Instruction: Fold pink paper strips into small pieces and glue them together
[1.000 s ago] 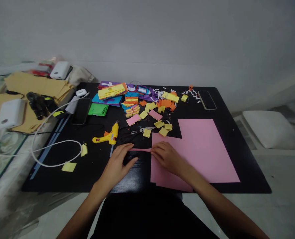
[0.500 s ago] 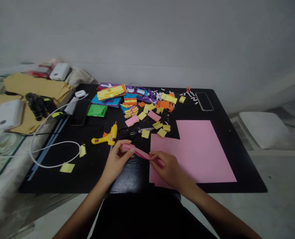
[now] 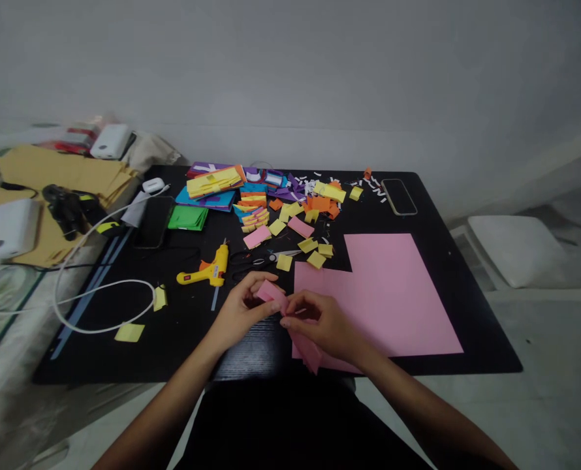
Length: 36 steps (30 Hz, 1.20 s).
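Both hands hold a narrow pink paper strip point(image 3: 273, 294) just above the near middle of the black table point(image 3: 173, 326). My left hand point(image 3: 241, 310) pinches its left end between thumb and fingers. My right hand point(image 3: 322, 323) is closed on the strip's right part, which hangs down past my palm. A large pink sheet point(image 3: 388, 294) with a notch cut from its far left corner lies flat on the table right of my hands. Black scissors point(image 3: 258, 262) and a yellow glue gun point(image 3: 205, 271) lie just beyond my hands.
Several coloured paper stacks and cut squares point(image 3: 271, 202) crowd the far middle of the table. Two dark phones point(image 3: 398, 196) point(image 3: 153, 219) lie at far right and far left. A white cable point(image 3: 99, 307) loops at left. Brown envelopes point(image 3: 70, 173) and white boxes sit on the left surface.
The pink strip lay flat under both hands a second ago. Both hands have lifted it off the table and drawn closer together, with its right end now hanging below my right hand.
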Each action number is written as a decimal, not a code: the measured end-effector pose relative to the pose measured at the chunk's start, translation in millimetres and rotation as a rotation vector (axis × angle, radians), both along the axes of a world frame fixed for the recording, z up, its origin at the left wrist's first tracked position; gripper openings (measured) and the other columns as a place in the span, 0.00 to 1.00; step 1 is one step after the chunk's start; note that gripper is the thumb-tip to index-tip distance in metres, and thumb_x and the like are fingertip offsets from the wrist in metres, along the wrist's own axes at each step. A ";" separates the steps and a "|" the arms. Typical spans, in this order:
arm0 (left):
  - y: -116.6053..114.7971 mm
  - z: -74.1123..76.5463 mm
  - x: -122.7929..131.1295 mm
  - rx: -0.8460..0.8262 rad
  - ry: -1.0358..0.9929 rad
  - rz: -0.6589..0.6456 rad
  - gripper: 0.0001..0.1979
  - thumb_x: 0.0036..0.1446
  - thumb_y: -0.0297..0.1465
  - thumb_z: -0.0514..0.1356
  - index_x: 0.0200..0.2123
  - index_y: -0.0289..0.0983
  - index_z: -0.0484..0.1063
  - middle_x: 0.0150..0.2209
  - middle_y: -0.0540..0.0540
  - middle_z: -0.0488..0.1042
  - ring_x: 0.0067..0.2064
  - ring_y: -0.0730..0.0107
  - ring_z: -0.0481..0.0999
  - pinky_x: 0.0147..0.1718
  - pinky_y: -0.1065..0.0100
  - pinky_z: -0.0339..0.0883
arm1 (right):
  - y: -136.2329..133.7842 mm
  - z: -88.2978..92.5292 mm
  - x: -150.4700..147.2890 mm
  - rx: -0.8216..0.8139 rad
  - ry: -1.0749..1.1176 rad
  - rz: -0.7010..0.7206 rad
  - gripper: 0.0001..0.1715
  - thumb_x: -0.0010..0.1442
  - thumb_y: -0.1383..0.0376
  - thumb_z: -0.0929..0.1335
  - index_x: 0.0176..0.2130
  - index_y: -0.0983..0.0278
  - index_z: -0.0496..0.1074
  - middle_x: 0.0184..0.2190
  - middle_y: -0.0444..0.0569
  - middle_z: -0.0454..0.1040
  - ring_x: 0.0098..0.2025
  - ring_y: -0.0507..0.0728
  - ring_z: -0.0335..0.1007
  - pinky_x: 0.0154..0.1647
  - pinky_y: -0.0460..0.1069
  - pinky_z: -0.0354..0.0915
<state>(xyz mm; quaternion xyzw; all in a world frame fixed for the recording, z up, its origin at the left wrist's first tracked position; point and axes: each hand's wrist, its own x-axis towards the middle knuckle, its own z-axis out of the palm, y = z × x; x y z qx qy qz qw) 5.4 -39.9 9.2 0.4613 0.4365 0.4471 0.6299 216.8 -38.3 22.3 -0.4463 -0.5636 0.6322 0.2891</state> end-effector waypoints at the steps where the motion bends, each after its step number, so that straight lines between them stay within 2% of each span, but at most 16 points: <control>1: 0.3 -1.1 0.1 -0.010 -0.012 0.005 0.21 0.57 0.33 0.74 0.52 0.40 0.75 0.43 0.46 0.86 0.40 0.69 0.84 0.41 0.69 0.76 | 0.0 0.1 0.5 -0.007 -0.002 -0.005 0.12 0.57 0.58 0.79 0.36 0.61 0.78 0.38 0.47 0.82 0.41 0.57 0.79 0.48 0.54 0.74; 5: 1.9 -4.4 -0.9 -0.064 -0.044 0.010 0.24 0.56 0.34 0.74 0.54 0.38 0.75 0.45 0.44 0.86 0.41 0.68 0.85 0.43 0.68 0.77 | 1.1 -1.9 4.4 -0.036 0.020 -0.012 0.13 0.59 0.56 0.79 0.39 0.61 0.80 0.39 0.48 0.83 0.41 0.57 0.80 0.46 0.54 0.75; 9: 4.6 -2.7 -0.8 -0.119 -0.038 -0.010 0.28 0.54 0.36 0.76 0.56 0.37 0.77 0.44 0.41 0.87 0.38 0.65 0.86 0.41 0.66 0.78 | 1.7 -4.5 7.0 -0.013 0.051 -0.020 0.13 0.62 0.56 0.77 0.43 0.61 0.80 0.42 0.49 0.84 0.44 0.57 0.82 0.48 0.53 0.76; 15: 7.1 3.5 6.9 -0.116 -0.049 0.020 0.20 0.56 0.43 0.75 0.45 0.35 0.82 0.41 0.41 0.87 0.41 0.60 0.86 0.47 0.61 0.78 | -2.2 -0.3 3.0 0.065 0.008 -0.100 0.12 0.66 0.56 0.75 0.45 0.60 0.79 0.43 0.50 0.84 0.44 0.57 0.83 0.47 0.54 0.79; 18: 7.7 6.4 11.3 -0.067 -0.010 0.029 0.21 0.55 0.45 0.75 0.44 0.36 0.83 0.42 0.41 0.87 0.43 0.58 0.86 0.47 0.61 0.77 | -3.5 3.3 -0.4 0.111 -0.026 -0.122 0.10 0.65 0.58 0.75 0.44 0.60 0.79 0.43 0.50 0.84 0.44 0.57 0.82 0.46 0.54 0.80; 23: 8.8 6.8 15.0 -0.026 0.002 0.011 0.21 0.56 0.46 0.74 0.43 0.36 0.84 0.43 0.41 0.86 0.47 0.55 0.85 0.50 0.59 0.76 | -3.7 6.6 -3.5 0.202 -0.053 -0.132 0.10 0.62 0.59 0.76 0.42 0.60 0.77 0.42 0.49 0.80 0.43 0.57 0.80 0.39 0.50 0.80; 28: 15.9 7.5 13.3 -0.030 -0.052 -0.007 0.20 0.60 0.47 0.71 0.44 0.36 0.85 0.41 0.43 0.85 0.45 0.58 0.83 0.49 0.61 0.74 | 17.7 15.1 -2.2 0.268 -0.001 -0.191 0.14 0.64 0.55 0.76 0.43 0.60 0.76 0.42 0.50 0.79 0.44 0.57 0.80 0.47 0.54 0.81; 31: 30.5 21.8 9.5 -0.001 -0.048 -0.083 0.20 0.61 0.45 0.71 0.46 0.36 0.84 0.39 0.43 0.84 0.41 0.61 0.82 0.43 0.64 0.74 | 46.7 31.7 -1.6 0.290 0.104 -0.180 0.22 0.59 0.54 0.79 0.49 0.59 0.75 0.42 0.48 0.80 0.44 0.56 0.81 0.49 0.53 0.80; 33: 44.7 39.2 7.0 0.024 -0.036 -0.108 0.21 0.59 0.47 0.72 0.44 0.36 0.84 0.38 0.44 0.83 0.37 0.62 0.81 0.38 0.66 0.74 | 66.9 47.2 -2.1 0.322 0.160 -0.122 0.23 0.59 0.54 0.80 0.50 0.59 0.77 0.40 0.47 0.81 0.43 0.56 0.81 0.47 0.53 0.80; 36: 67.6 70.5 5.1 0.053 -0.005 -0.166 0.23 0.57 0.49 0.73 0.44 0.36 0.83 0.35 0.46 0.82 0.33 0.64 0.80 0.35 0.66 0.75 | 89.4 70.0 -4.4 0.411 0.212 -0.141 0.20 0.58 0.54 0.81 0.47 0.58 0.80 0.37 0.44 0.80 0.39 0.54 0.80 0.43 0.51 0.79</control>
